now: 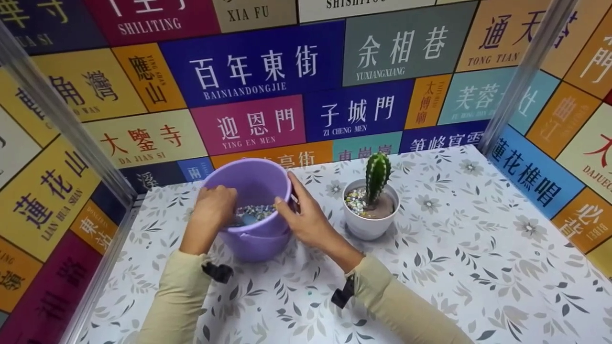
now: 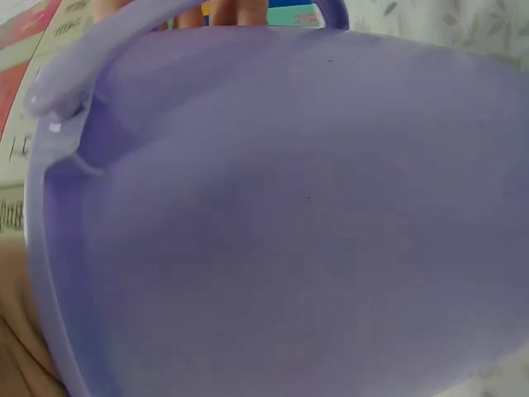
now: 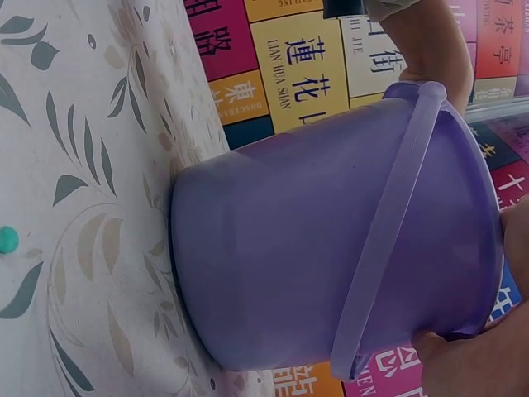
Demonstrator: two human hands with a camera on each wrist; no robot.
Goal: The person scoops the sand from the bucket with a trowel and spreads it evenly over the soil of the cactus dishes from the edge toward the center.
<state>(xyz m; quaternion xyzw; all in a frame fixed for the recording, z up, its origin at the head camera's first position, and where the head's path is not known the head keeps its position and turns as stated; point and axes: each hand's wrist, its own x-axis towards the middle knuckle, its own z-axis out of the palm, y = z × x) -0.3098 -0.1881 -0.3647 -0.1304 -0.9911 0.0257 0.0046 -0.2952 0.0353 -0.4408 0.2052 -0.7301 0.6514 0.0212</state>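
Observation:
A purple bucket (image 1: 253,243) stands upright on the table, with multicoloured pebbles (image 1: 258,211) inside. My left hand (image 1: 213,205) reaches over its left rim, the fingers down inside and hidden by the wall and the hand itself. Close to those fingers lies a bluish object (image 1: 247,219) on the pebbles; I cannot tell whether the hand holds it. On the right side, my right hand (image 1: 306,217) grips the bucket's rim, thumb toward the front and fingers behind. The bucket's handle (image 3: 388,223) hangs down along its side in the right wrist view.
Right of the bucket stands a white pot (image 1: 368,224) with a cactus (image 1: 377,179) and pebbles over part of its soil. A floral cloth (image 1: 478,267) covers the table. Behind are panels with printed signs (image 1: 253,62) and metal posts (image 1: 521,81) at the corners.

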